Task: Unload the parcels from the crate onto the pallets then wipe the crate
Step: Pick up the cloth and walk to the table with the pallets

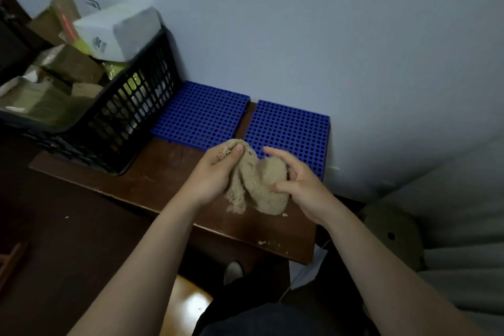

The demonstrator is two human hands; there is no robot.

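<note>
A black slatted crate (131, 114) stands at the left end of the brown table, heaped with parcels: a white box (120, 31), brown wrapped packets (71, 65) and grey bags (35, 101). Two blue perforated pallets (201, 114) (289, 131) lie side by side against the wall, with nothing on them. Over the table's front part, both hands hold a beige frayed cloth (261, 185). My left hand (215, 172) pinches its upper edge. My right hand (300, 183) grips its right side, index finger raised.
The brown table (163, 172) ends at a chipped front edge close to my body. A pale wall rises right behind the pallets. A round olive object (392, 234) and grey fabric sit low at the right. Dark floor lies to the left.
</note>
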